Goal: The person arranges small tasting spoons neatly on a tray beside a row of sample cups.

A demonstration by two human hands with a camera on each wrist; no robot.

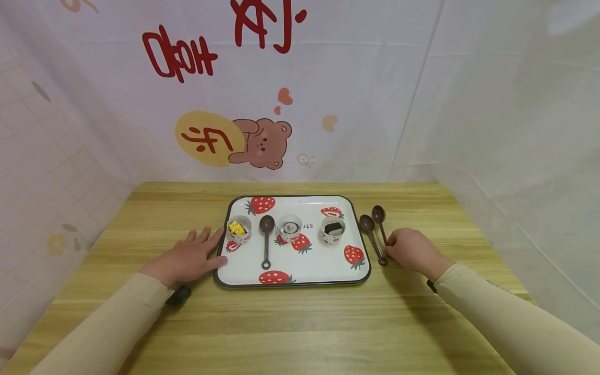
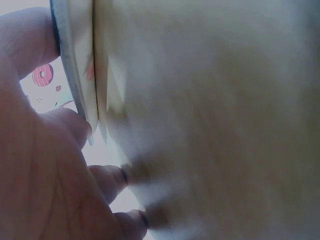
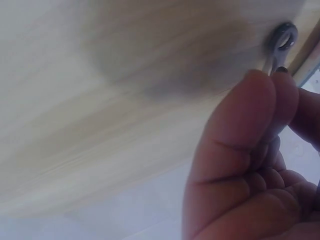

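A white strawberry-print tray [image 1: 319, 265] with a dark rim lies on the wooden table. My left hand [image 1: 187, 258] rests at its left edge with fingers spread and the thumb over the rim. On the tray are three small paper cups [image 1: 239, 237], each with a piece of toy-like sushi, and a brown spoon [image 1: 266, 225] between the left and middle cups. Right of the tray lie two more brown spoons. My right hand [image 1: 414, 251] pinches the handle of the farther-right spoon [image 1: 378, 214]; the other spoon [image 1: 367, 224] lies beside it, near the tray's rim.
The middle cup [image 1: 290, 234] and the right cup [image 1: 333, 237] stand apart on the tray. A white printed curtain [image 1: 356, 78] hangs behind the wooden table [image 1: 290, 328], with pale sheets along both sides.
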